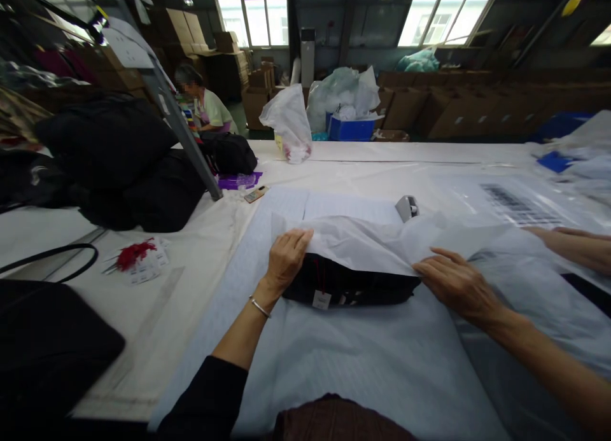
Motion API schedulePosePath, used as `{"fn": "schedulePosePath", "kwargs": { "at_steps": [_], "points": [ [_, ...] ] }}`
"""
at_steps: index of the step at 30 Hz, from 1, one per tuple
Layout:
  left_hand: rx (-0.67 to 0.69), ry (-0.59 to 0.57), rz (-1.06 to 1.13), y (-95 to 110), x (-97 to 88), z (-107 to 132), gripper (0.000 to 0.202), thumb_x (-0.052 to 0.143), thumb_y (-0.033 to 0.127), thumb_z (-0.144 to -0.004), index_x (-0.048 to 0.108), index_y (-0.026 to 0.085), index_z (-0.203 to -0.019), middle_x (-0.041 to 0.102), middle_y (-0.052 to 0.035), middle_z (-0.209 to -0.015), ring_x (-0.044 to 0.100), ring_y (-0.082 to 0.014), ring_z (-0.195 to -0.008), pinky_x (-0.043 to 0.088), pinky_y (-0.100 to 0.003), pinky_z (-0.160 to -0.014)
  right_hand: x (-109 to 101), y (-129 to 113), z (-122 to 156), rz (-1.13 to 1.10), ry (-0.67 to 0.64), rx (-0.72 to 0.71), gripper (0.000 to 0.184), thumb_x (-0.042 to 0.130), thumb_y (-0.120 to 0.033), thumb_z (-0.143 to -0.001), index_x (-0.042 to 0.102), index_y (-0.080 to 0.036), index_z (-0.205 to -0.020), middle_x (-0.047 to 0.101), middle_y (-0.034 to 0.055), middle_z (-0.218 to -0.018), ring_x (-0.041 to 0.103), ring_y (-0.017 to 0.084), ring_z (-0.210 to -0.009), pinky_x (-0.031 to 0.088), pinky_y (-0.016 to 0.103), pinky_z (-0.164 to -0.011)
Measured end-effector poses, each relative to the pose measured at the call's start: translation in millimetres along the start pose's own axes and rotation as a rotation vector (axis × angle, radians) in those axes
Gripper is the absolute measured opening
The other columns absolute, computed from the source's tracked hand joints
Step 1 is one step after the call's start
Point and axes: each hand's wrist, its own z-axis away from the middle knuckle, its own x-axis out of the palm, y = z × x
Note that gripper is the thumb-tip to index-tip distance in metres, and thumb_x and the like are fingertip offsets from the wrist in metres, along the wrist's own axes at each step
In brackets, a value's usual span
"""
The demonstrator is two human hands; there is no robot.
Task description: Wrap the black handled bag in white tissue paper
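A folded black fabric item [372, 289], with a white hang tag [321, 300] on a red string, lies in front of me on pale sheets. A thin white tissue-like sheet [348, 237] covers its far side and top. My left hand [286, 259] is closed on the sheet's edge at the item's left end. At the right end, my right hand [453, 282] pinches the same edge, its other fingers loosely extended. The sheet stretches between both hands, and the item's near side is uncovered.
Black bags [143, 180] are piled at left, beside a grey post [181, 123]. Red-stringed tags [136, 258], a phone [256, 194] and a tape dispenser [407, 207] lie on the table. A co-worker's arms [573, 244] reach in from the right; another person [212, 107] sits behind.
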Motion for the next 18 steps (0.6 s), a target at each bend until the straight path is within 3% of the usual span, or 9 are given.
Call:
{"fn": "schedulePosePath", "kwargs": {
  "at_steps": [2, 5, 10, 12, 15, 18],
  "points": [
    [0.029, -0.092, 0.03, 2.4, 0.9, 5.0, 0.023, 0.047, 0.007, -0.096, 0.061, 0.018, -0.11, 0.07, -0.006, -0.092, 0.065, -0.0188, -0.086, 0.05, -0.03, -0.074, 8.2, 4.4, 5.5, 0.095, -0.006, 0.024, 0.023, 0.057, -0.017, -0.093, 0.064, -0.021, -0.115, 0.073, 0.0053, -0.108, 0.066, 0.021, -0.106, 0.039, 0.044, -0.113],
    [0.083, -0.248, 0.063, 10.4, 2.7, 23.8, 0.02, 0.044, 0.012, -0.1, 0.063, 0.018, -0.103, 0.069, -0.0052, -0.09, 0.063, -0.0172, -0.082, 0.048, -0.029, -0.074, 18.1, 23.3, 13.5, 0.217, 0.008, 0.071, 0.03, 0.054, -0.016, -0.091, 0.065, -0.019, -0.12, 0.068, 0.0112, -0.126, 0.059, 0.029, -0.122, 0.034, 0.053, -0.115],
    [0.152, -0.397, 0.105, 16.9, -4.9, 51.4, 0.022, 0.041, 0.016, -0.102, 0.064, 0.019, -0.105, 0.067, -0.0051, -0.09, 0.061, -0.0167, -0.084, 0.049, -0.029, -0.076, 2.9, 47.3, 20.8, 0.229, 0.047, 0.053, 0.038, 0.045, -0.005, -0.081, 0.071, -0.021, -0.103, 0.073, 0.0071, -0.09, 0.068, 0.027, -0.094, 0.051, 0.045, -0.095],
    [0.168, -0.411, 0.117, 15.2, -11.6, 56.2, 0.023, 0.04, 0.017, -0.103, 0.063, 0.018, -0.105, 0.066, -0.0052, -0.09, 0.06, -0.0165, -0.083, 0.049, -0.029, -0.076, -12.2, 42.3, 24.2, 0.202, 0.061, 0.082, 0.04, 0.048, -0.007, -0.08, 0.072, -0.024, -0.108, 0.072, 0.0072, -0.087, 0.068, 0.029, -0.09, 0.054, 0.045, -0.089],
    [0.176, -0.413, 0.127, 11.8, -19.8, 61.4, 0.023, 0.04, 0.017, -0.103, 0.062, 0.018, -0.108, 0.065, -0.0055, -0.091, 0.059, -0.0167, -0.085, 0.049, -0.029, -0.078, -27.7, 25.4, 38.8, 0.085, 0.052, 0.102, 0.046, 0.053, -0.011, -0.082, 0.069, -0.036, -0.116, 0.073, 0.0034, -0.089, 0.068, 0.029, -0.086, 0.051, 0.049, -0.095],
    [0.194, -0.462, 0.125, 13.2, -19.3, 67.2, 0.02, 0.042, 0.018, -0.103, 0.061, 0.018, -0.107, 0.062, -0.0043, -0.088, 0.056, -0.0172, -0.081, 0.048, -0.03, -0.074, -19.5, 12.5, 65.8, 0.021, 0.034, 0.065, 0.047, 0.053, -0.012, -0.085, 0.066, -0.041, -0.118, 0.073, -0.0006, -0.087, 0.069, 0.024, -0.079, 0.049, 0.047, -0.096]
  ]
}}
